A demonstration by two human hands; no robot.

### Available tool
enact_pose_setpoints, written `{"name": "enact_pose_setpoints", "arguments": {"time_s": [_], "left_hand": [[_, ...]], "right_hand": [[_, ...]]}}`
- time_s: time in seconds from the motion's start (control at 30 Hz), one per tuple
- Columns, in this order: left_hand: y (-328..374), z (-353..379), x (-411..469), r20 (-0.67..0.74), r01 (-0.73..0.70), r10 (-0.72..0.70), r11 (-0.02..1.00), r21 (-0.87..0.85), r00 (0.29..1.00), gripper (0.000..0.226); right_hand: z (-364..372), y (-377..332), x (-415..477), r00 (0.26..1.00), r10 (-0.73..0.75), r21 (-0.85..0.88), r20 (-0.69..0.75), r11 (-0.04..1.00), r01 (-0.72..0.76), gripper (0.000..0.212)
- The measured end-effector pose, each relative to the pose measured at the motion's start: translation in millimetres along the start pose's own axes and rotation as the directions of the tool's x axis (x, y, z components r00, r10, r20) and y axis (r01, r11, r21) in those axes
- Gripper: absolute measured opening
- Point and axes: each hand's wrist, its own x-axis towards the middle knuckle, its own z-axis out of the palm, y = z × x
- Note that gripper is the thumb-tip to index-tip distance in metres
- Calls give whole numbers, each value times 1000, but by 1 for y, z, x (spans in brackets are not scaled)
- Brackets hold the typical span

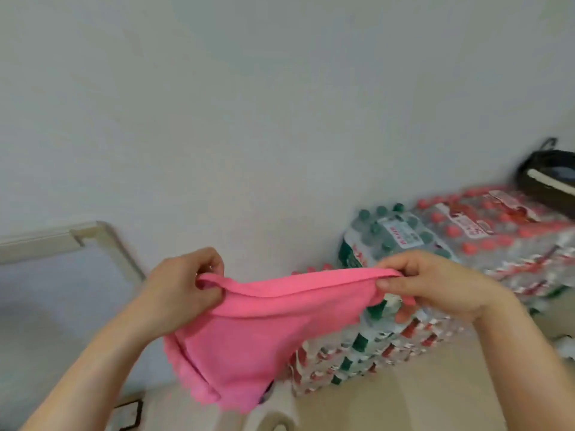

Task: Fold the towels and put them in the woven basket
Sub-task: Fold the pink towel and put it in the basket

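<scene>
Both forearms reach up, left hand (183, 284) and right hand (435, 287) each pinching a top corner of the pink towel (249, 331); it hangs doubled in mid-air, likely to square the fold.

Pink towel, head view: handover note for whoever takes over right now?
Left hand pinches the towel by its top edge at one end; right hand pinches the other end.
Towel hangs slack in the air between them, in front of bottle packs.
Basket not in view.
Done: towel lifted; folds unclear.
Left: finish folding, put it in the basket.
</scene>
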Motion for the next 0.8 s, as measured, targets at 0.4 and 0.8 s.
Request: {"name": "enact_pose_setpoints", "arguments": {"time_s": [0.4, 0.8], "left_hand": [[104, 160, 173, 530, 156, 151, 858, -490, 835, 35], [159, 313, 334, 28, -145, 144, 989, 28, 989, 16]], "right_hand": [[-157, 132, -32, 452, 141, 141, -881, 989, -33, 15], [-310, 212, 85, 239, -3, -126, -971, 856, -501, 20]]}}
